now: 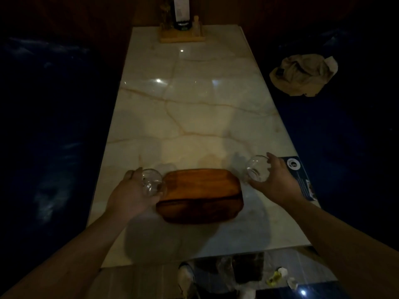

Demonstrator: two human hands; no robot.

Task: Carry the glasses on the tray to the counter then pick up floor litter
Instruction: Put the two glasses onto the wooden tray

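A brown wooden tray (200,195) lies near the front of a pale marble table (194,117), with nothing on it. My left hand (129,194) grips a clear round glass (151,182) just off the tray's left edge. Off the tray's right side, my right hand (278,180) holds a second clear glass (258,168) above the table. Crumpled yellow and white litter (280,277) lies on the tiled floor below the table's front right corner.
A dark bottle (181,12) stands in a wooden holder (182,36) at the table's far end. A dark printed card (301,178) lies at the right edge. A beige cap (302,75) rests on the blue seat to the right. My shoe (186,277) shows below.
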